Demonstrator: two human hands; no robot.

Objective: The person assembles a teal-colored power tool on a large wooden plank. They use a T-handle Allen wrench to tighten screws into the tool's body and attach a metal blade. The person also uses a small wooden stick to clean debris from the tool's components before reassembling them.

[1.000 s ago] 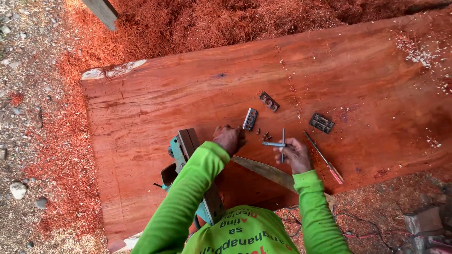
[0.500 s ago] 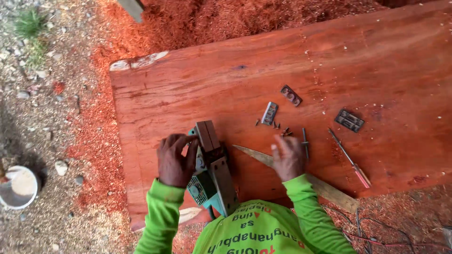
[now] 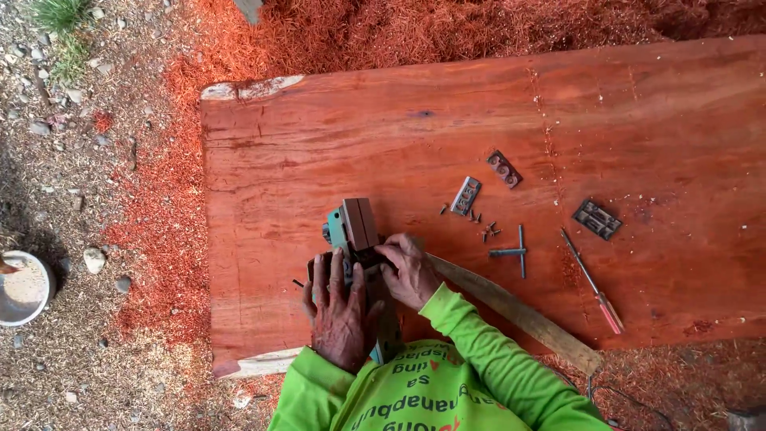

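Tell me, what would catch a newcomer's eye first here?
The big reddish wooden slab fills the view, ringed by red sawdust. At its near edge, the left hand and right hand rest on a green power tool. To the right lie small metal plates, a T-shaped wrench and a red-handled screwdriver.

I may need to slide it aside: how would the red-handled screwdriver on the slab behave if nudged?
The screwdriver looks stiff and light, a thin metal shaft with a small red handle. Lying flat on the red wooden slab, it would probably roll sideways, though scattered sawdust may slow it.
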